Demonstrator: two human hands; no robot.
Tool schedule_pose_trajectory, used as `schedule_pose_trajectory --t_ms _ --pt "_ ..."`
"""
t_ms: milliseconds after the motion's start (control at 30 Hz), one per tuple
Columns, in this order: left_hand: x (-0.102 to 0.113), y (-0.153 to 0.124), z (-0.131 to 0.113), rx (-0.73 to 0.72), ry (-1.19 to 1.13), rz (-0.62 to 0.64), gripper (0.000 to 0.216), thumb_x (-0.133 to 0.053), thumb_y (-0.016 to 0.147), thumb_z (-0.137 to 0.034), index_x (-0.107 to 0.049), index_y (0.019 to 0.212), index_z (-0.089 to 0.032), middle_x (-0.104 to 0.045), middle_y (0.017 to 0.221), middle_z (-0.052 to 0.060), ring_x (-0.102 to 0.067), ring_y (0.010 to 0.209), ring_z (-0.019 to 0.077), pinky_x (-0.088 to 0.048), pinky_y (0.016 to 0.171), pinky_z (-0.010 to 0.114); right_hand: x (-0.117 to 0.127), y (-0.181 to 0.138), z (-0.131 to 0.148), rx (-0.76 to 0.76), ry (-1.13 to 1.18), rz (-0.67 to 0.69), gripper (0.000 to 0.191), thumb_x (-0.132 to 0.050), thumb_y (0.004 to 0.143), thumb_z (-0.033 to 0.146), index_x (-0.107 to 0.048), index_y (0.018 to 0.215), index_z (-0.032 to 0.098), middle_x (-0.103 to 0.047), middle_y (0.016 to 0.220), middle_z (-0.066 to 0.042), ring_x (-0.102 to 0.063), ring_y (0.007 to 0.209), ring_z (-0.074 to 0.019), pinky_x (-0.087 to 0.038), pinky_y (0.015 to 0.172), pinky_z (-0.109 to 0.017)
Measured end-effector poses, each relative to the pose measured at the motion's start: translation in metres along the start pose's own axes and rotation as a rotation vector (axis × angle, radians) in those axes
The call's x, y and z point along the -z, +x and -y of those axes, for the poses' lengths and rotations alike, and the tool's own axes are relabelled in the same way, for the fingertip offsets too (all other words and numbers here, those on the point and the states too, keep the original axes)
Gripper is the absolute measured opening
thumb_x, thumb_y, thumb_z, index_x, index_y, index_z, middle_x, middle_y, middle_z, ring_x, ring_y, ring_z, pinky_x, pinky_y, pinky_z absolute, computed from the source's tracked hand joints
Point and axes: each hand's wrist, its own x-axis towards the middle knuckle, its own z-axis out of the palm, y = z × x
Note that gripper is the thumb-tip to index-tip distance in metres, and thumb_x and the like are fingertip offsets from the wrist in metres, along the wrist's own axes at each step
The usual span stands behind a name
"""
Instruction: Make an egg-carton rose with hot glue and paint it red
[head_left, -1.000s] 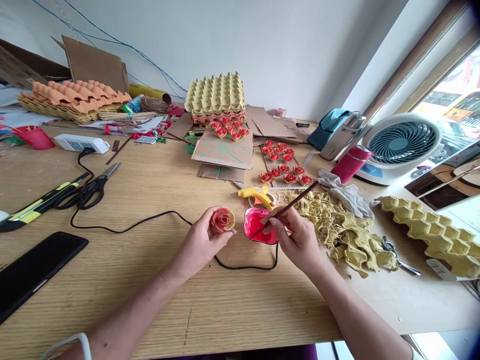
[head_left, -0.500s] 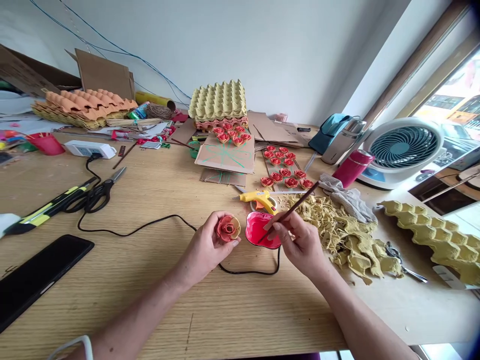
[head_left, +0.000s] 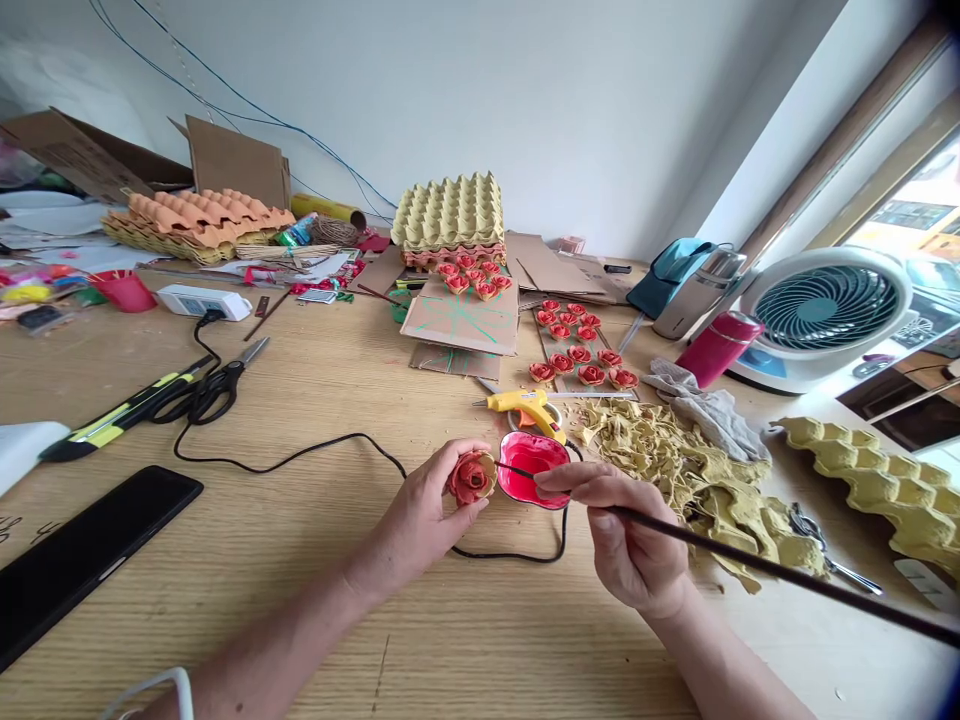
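Between the thumb and fingers of my left hand (head_left: 427, 505) is a paper rose (head_left: 472, 478), mostly red with a bare yellowish petal edge on its right. My right hand (head_left: 634, 535) grips a thin dark paintbrush (head_left: 720, 545), its long handle slanting down to the right. The brush tip meets the rose's right edge. Just right of the rose stands a small bowl (head_left: 517, 490) of red paint, partly hidden by my right fingers. Behind the bowl lies a yellow glue gun (head_left: 529, 405).
Torn egg-carton scraps (head_left: 637, 445) lie to the right, beside an egg tray (head_left: 862, 470). More red roses (head_left: 577, 355) stand on cardboard (head_left: 465, 325) and behind the glue gun. Black scissors (head_left: 214, 390), a cutter (head_left: 120, 410) and a phone (head_left: 97, 560) are at left. A cord (head_left: 300, 462) crosses the table.
My right hand has brought the brush from inside the paint bowl leftward to the rose, and its handle has swung down to the right. The view has shifted slightly.
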Motion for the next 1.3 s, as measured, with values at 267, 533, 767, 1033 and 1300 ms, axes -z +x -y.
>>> schedule_pose_trajectory --t_ms 267,533,767,1033,1300 --pt "-0.002 0.000 -0.006 -0.028 0.042 0.031 0.042 -0.066 0.086 -0.015 -0.057 0.126 -0.025 -0.072 0.118 0.003 -0.070 0.103 0.0180 -0.054 0.091 0.028 -0.004 0.005 0.001 0.017 -0.012 0.110 0.020 -0.041 0.107 0.024 -0.056 0.121 0.023 -0.075 0.112 -0.013 -0.074 0.102 -0.0219 -0.063 0.083 -0.038" --pt "-0.001 -0.001 -0.009 -0.017 0.043 0.056 0.041 -0.065 0.087 -0.015 -0.057 0.125 -0.025 -0.071 0.120 0.004 -0.068 0.106 0.0189 -0.054 0.094 0.029 -0.005 0.013 0.005 0.090 -0.132 0.181 0.017 -0.041 0.107 0.021 -0.054 0.118 0.021 -0.077 0.107 -0.013 -0.076 0.095 -0.0188 -0.063 0.080 -0.031" --pt "-0.002 0.001 -0.011 -0.009 0.021 0.032 0.039 -0.065 0.084 -0.013 -0.058 0.121 -0.024 -0.072 0.117 0.004 -0.069 0.105 0.0195 -0.054 0.094 0.030 -0.001 0.016 0.010 0.165 -0.267 0.203 0.022 -0.041 0.104 0.014 -0.053 0.120 0.021 -0.078 0.106 -0.014 -0.077 0.093 -0.0189 -0.062 0.077 -0.030" --pt "-0.002 0.001 -0.011 -0.010 0.005 0.021 0.038 -0.065 0.083 -0.013 -0.059 0.120 -0.024 -0.072 0.114 0.004 -0.070 0.102 0.0193 -0.055 0.092 0.029 -0.003 0.019 0.014 0.179 -0.239 0.205 0.019 -0.039 0.105 0.016 -0.053 0.117 0.021 -0.078 0.104 -0.013 -0.077 0.092 -0.0167 -0.062 0.078 -0.028" --pt "-0.003 0.002 -0.010 -0.006 0.009 0.020 0.037 -0.066 0.085 -0.015 -0.058 0.120 -0.024 -0.072 0.116 0.004 -0.069 0.104 0.0182 -0.055 0.093 0.028 -0.002 0.016 0.013 0.161 -0.311 0.191 0.019 -0.043 0.102 0.013 -0.054 0.116 0.021 -0.078 0.103 -0.013 -0.078 0.090 -0.0175 -0.062 0.076 -0.029"
